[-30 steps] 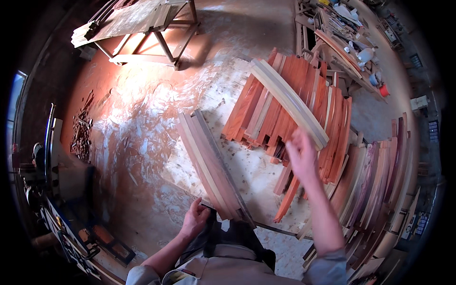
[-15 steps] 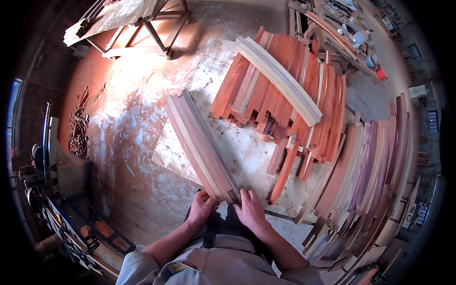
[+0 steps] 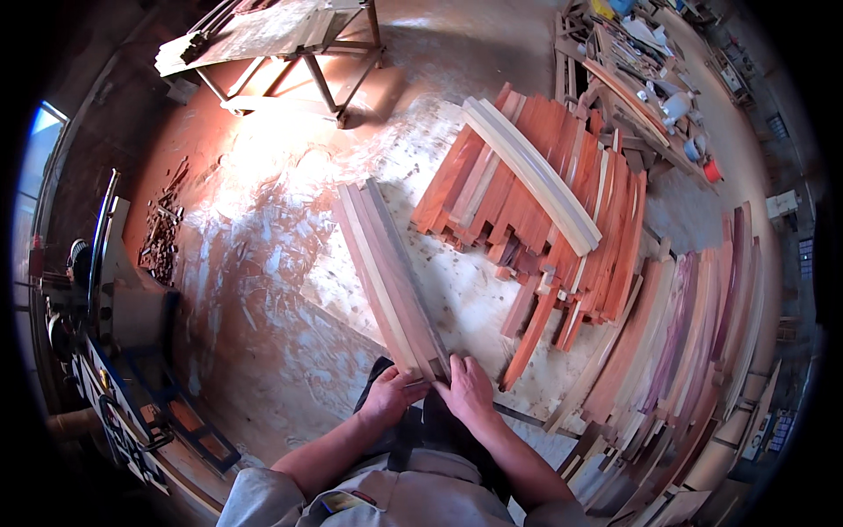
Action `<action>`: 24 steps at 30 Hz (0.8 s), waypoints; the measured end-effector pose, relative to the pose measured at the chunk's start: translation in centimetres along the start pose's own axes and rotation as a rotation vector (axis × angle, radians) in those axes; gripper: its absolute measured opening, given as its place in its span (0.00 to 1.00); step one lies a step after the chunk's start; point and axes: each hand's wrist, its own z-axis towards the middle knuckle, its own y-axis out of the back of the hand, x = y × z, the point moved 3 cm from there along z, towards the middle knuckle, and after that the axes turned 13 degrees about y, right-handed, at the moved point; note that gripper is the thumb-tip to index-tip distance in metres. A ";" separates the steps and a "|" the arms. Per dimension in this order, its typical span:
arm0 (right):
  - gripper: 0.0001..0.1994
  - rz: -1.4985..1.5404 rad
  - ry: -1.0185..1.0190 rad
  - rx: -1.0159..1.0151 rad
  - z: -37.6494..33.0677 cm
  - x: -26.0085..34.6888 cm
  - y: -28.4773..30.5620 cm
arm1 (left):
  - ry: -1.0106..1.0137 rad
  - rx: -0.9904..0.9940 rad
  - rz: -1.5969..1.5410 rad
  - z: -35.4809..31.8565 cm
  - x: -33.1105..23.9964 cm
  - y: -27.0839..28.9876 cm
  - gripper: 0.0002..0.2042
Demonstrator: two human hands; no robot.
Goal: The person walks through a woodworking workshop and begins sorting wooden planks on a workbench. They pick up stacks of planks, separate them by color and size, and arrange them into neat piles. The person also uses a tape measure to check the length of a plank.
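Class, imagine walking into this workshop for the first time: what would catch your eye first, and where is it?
Probably the stack of orange-red boards right of centre, with pale strips lying slantwise across it. Next, the bundle of brown and pale strips near the middle, with the left hand and right hand at its near end. Bright light also glares on the floor, upper left.

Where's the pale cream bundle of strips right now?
In the head view, the pale cream bundle lies slantwise across the stack of reddish boards, right of centre, farther out than the pinkish-brown bundle at the right hand.
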 end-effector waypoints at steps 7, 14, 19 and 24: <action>0.25 -0.039 0.021 0.010 0.2 0.0 -0.1 | -0.044 -0.015 0.032 0.4 0.1 -0.1 0.12; 0.16 0.202 -0.072 -0.143 -0.5 -3.6 -2.5 | -0.016 0.000 0.072 -0.1 -0.4 -0.3 0.11; 0.16 0.246 -0.121 -0.092 -0.5 -3.1 -1.3 | 0.012 -0.011 0.062 -0.5 -0.7 -1.1 0.10; 0.19 -0.013 -0.052 -0.101 -0.2 -1.3 0.2 | 0.020 -0.030 0.010 -0.2 -0.5 -1.1 0.09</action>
